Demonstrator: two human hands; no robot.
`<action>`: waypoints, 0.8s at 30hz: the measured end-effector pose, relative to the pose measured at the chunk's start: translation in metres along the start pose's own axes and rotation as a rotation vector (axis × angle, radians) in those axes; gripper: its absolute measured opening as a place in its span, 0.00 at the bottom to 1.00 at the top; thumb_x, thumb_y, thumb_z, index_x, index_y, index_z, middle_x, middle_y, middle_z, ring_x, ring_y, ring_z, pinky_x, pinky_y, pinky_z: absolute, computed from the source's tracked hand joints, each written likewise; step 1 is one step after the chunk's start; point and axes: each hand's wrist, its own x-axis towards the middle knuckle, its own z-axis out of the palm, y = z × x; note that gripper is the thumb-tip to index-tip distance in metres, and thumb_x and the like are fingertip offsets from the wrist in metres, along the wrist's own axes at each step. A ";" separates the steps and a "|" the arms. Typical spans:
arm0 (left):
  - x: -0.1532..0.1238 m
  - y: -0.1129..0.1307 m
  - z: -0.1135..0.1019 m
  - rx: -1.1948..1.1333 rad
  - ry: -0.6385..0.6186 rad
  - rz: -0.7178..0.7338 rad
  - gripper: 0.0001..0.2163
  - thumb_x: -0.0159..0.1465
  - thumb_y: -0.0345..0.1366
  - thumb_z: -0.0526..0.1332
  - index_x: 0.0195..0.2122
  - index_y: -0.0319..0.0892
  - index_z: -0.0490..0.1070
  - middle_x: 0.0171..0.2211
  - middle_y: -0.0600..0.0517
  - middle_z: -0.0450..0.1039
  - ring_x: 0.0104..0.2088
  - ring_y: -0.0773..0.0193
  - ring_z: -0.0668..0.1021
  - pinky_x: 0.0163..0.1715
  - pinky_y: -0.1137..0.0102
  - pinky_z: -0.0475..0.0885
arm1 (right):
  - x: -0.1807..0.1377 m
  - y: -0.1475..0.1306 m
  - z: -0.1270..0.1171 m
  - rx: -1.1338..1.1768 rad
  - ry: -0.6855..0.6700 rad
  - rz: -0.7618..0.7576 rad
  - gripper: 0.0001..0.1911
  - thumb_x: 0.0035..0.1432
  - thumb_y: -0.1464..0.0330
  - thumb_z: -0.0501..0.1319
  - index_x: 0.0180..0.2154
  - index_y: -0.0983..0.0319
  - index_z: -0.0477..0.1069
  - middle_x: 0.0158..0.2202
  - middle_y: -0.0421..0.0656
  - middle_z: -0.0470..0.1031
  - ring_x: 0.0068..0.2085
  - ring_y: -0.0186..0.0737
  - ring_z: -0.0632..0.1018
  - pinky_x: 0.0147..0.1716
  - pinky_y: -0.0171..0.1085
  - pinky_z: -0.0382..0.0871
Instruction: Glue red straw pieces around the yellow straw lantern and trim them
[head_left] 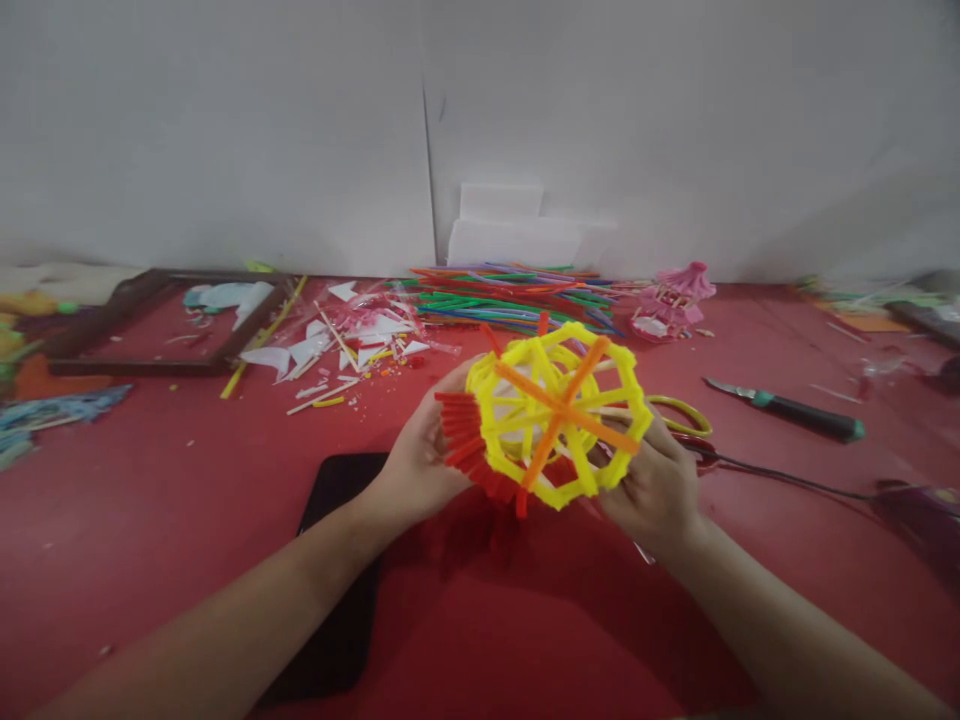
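A round lantern-like frame of yellow straws [559, 415], with orange straw spokes crossing its face and a fringe of short red straw pieces along its left and lower rim, is held above the red table [187, 500]. My left hand [420, 460] grips its left side, fingers curled behind the red fringe. My right hand [656, 485] holds its lower right rim, fingers wrapped around the yellow straws.
A black phone [337, 560] lies under my left forearm. A pile of coloured straws [510, 290] lies at the back, with paper scraps [352, 345], a dark wooden frame [142, 320], a pink paper ornament [671, 300], a utility knife [795, 408], red scissors [697, 445] and a corded tool [919, 505].
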 end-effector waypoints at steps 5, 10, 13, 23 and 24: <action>-0.002 0.000 0.003 -0.115 -0.049 -0.098 0.33 0.49 0.30 0.80 0.55 0.49 0.71 0.64 0.44 0.75 0.63 0.45 0.78 0.60 0.54 0.78 | -0.005 0.008 0.009 0.030 0.019 0.086 0.11 0.61 0.78 0.59 0.40 0.56 0.72 0.36 0.41 0.78 0.35 0.41 0.79 0.34 0.39 0.73; -0.004 0.003 0.004 -0.133 -0.117 -0.197 0.37 0.55 0.33 0.78 0.63 0.53 0.62 0.68 0.44 0.68 0.62 0.47 0.79 0.54 0.63 0.82 | -0.009 0.017 0.012 0.012 0.028 0.160 0.12 0.60 0.79 0.58 0.39 0.57 0.72 0.37 0.42 0.77 0.37 0.41 0.77 0.36 0.39 0.73; -0.005 0.001 0.002 -0.045 -0.127 -0.159 0.33 0.56 0.34 0.78 0.59 0.55 0.66 0.67 0.46 0.68 0.59 0.48 0.81 0.49 0.66 0.84 | -0.014 0.023 0.011 -0.003 0.032 0.196 0.14 0.57 0.79 0.57 0.40 0.57 0.74 0.38 0.43 0.78 0.38 0.43 0.78 0.38 0.41 0.73; -0.004 -0.009 0.008 -0.001 -0.051 -0.021 0.40 0.51 0.33 0.80 0.63 0.52 0.64 0.68 0.42 0.69 0.63 0.46 0.78 0.57 0.61 0.80 | -0.010 0.016 0.008 0.021 0.041 0.205 0.07 0.63 0.74 0.59 0.37 0.57 0.75 0.36 0.43 0.80 0.37 0.42 0.79 0.36 0.41 0.74; -0.003 -0.008 0.009 -0.002 -0.026 -0.033 0.42 0.50 0.34 0.81 0.63 0.51 0.63 0.67 0.40 0.70 0.64 0.44 0.77 0.59 0.58 0.79 | -0.007 0.012 0.007 0.029 0.045 0.190 0.07 0.64 0.73 0.59 0.37 0.57 0.74 0.36 0.43 0.80 0.36 0.41 0.79 0.35 0.40 0.74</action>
